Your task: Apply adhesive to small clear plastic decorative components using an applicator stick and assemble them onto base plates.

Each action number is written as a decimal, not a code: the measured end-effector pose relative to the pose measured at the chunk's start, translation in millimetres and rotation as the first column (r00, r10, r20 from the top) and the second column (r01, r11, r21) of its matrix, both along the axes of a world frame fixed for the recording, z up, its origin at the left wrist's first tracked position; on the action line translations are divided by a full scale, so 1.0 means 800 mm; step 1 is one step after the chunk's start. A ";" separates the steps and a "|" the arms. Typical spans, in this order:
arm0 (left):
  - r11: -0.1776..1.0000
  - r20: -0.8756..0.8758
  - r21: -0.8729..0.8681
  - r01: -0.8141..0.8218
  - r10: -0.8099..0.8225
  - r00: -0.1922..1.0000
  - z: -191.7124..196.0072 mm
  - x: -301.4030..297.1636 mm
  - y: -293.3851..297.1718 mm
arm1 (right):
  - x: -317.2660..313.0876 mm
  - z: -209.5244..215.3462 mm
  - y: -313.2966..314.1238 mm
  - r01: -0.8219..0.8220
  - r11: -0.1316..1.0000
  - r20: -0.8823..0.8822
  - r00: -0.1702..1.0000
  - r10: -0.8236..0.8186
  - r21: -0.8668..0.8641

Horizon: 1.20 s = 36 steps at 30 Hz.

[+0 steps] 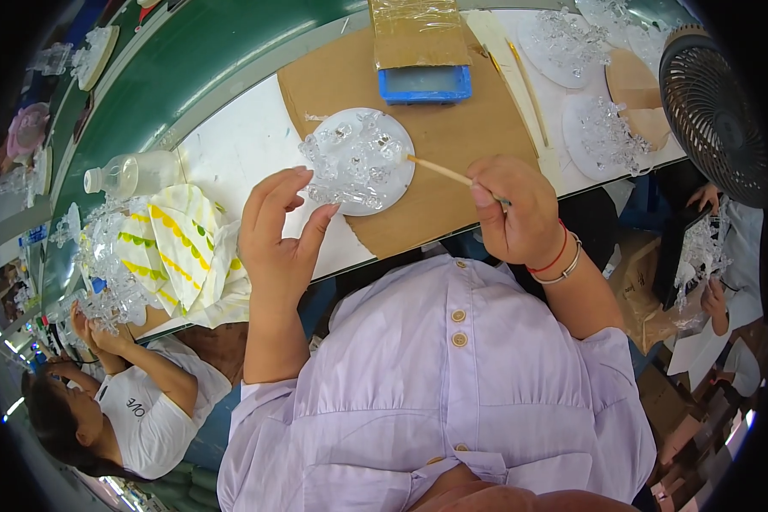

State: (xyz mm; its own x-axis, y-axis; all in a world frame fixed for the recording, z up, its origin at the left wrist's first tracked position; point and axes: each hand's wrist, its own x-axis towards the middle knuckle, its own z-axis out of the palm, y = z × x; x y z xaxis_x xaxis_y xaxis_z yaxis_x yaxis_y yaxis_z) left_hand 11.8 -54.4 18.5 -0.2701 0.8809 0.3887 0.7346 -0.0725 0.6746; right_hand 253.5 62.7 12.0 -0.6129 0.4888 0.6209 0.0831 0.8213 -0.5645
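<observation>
My right hand (516, 213) pinches a thin wooden stick (439, 169), its far tip over the right edge of a round white plate (388, 194). Small clear plastic pieces (358, 154) lie in a loose cluster on that plate. At the plate's left side, my left hand (273, 230) is open, thumb and fingers spread around the nearest clear pieces. Whether its fingertips touch them is hard to make out. Under the plate is a brown cardboard sheet (461, 141).
Beyond the plate stands a blue tray (425, 85) under a taped cardboard box (418, 34). A clear bottle (132, 175) and patterned cloth (183, 252) lie left. More plates of clear pieces (602, 136) and a black fan (715, 115) are right. People (145, 401) sit on both sides.
</observation>
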 end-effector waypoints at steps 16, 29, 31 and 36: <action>1.000 -0.068 -0.026 -0.005 0.003 0.998 0.000 -0.006 0.002 | 0.005 0.002 0.000 -0.069 0.997 0.001 0.998 0.069 -0.039; 0.999 -0.041 -0.043 -0.007 0.006 0.999 0.001 0.003 -0.003 | 0.009 -0.002 0.004 0.020 1.000 0.024 0.999 -0.020 0.022; 0.999 -0.042 -0.038 -0.015 0.014 0.999 0.001 0.004 -0.005 | 0.010 -0.001 0.004 -0.001 1.000 0.032 0.999 0.001 0.016; 0.999 -0.046 -0.028 -0.016 0.015 0.999 -0.001 0.007 -0.011 | 0.015 0.004 -0.005 -0.049 0.999 0.039 0.998 0.049 -0.006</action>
